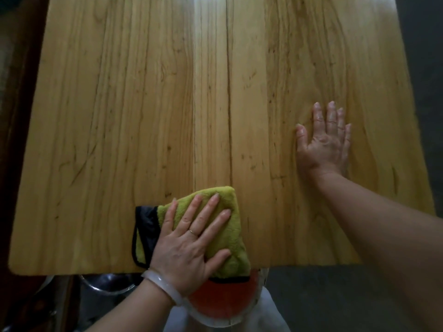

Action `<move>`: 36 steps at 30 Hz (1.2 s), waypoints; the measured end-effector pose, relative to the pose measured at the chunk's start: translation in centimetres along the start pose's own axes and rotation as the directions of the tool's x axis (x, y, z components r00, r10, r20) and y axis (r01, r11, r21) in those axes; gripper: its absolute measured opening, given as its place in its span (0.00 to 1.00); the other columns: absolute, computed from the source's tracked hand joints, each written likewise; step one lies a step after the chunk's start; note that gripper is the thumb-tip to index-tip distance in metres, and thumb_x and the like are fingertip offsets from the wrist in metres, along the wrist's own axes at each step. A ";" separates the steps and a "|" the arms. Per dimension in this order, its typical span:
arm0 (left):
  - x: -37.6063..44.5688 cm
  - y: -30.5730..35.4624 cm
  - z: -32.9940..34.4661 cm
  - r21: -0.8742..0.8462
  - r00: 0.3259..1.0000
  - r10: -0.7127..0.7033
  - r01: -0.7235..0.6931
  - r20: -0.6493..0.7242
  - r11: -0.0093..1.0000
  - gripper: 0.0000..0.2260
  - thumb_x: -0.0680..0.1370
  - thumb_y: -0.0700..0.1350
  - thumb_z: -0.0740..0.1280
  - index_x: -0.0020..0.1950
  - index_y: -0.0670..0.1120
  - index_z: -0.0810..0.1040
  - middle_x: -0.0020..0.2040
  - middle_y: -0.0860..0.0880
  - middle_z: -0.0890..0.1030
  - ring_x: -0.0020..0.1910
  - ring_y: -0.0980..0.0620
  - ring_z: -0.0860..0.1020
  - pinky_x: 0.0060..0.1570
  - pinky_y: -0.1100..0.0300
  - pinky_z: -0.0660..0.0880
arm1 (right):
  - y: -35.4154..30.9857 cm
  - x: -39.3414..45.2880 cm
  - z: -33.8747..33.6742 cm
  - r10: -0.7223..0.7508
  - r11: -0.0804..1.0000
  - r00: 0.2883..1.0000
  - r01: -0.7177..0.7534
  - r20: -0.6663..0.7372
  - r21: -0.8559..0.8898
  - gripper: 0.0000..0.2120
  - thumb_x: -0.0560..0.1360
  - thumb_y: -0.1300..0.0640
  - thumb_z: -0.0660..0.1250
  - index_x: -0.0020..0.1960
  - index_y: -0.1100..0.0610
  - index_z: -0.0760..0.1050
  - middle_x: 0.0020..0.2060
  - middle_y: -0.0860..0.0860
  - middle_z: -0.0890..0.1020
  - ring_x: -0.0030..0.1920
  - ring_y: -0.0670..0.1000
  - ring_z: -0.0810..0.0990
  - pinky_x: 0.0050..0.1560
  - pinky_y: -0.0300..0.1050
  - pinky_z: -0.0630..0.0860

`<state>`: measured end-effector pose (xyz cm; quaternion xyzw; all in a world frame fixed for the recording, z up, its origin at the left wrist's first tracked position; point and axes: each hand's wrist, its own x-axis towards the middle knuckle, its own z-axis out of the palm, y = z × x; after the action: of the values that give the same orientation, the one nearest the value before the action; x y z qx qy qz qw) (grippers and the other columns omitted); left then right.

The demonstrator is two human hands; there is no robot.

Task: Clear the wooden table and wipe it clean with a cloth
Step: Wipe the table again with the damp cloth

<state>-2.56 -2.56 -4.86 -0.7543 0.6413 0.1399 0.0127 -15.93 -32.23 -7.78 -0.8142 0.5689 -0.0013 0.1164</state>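
A yellow-green cloth with a black edge lies at the near edge of the wooden table, slightly overhanging it. My left hand presses flat on the cloth with straight, spread fingers; a pale bangle circles that wrist. My right hand rests palm down on the bare wood at the right, fingers straight and together. Nothing else lies on the tabletop.
Below the table's near edge I see a metal bowl at the left and an orange, round thing under the cloth's hanging edge. Dark floor runs along the right side and the near right.
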 end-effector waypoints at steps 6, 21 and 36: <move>1.4 -0.3 -0.1 -0.045 0.935 -0.356 0.355 -0.003 0.934 0.31 0.76 0.66 0.50 0.76 0.54 0.58 0.78 0.49 0.54 0.76 0.46 0.52 0.70 0.35 0.51 | -0.1 0.1 0.1 0.004 1.000 1.000 -0.004 -0.009 0.000 0.31 0.80 0.39 0.45 0.80 0.49 0.47 0.80 0.51 0.46 0.79 0.51 0.41 0.77 0.53 0.38; 4.7 -6.1 -1.3 0.013 0.957 -0.287 0.288 -0.052 0.958 0.30 0.77 0.65 0.46 0.77 0.54 0.53 0.78 0.51 0.50 0.77 0.49 0.47 0.72 0.40 0.51 | -15.5 -5.2 1.0 -0.214 0.954 0.972 0.188 0.094 0.234 0.26 0.83 0.47 0.51 0.79 0.51 0.53 0.80 0.51 0.47 0.79 0.50 0.41 0.76 0.51 0.36; -4.0 -12.4 -0.4 -0.134 0.569 -0.820 0.810 -0.060 0.571 0.30 0.78 0.64 0.44 0.77 0.54 0.50 0.78 0.50 0.48 0.77 0.47 0.46 0.72 0.39 0.46 | -17.4 -5.9 3.5 -0.138 0.990 0.990 0.137 0.031 0.038 0.27 0.82 0.46 0.48 0.79 0.50 0.51 0.80 0.52 0.46 0.79 0.52 0.41 0.77 0.56 0.38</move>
<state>8.98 3.39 -5.55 -0.9713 0.2139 0.1037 0.0043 -1.44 -20.47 -7.09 -0.8492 0.5091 -0.0058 0.1403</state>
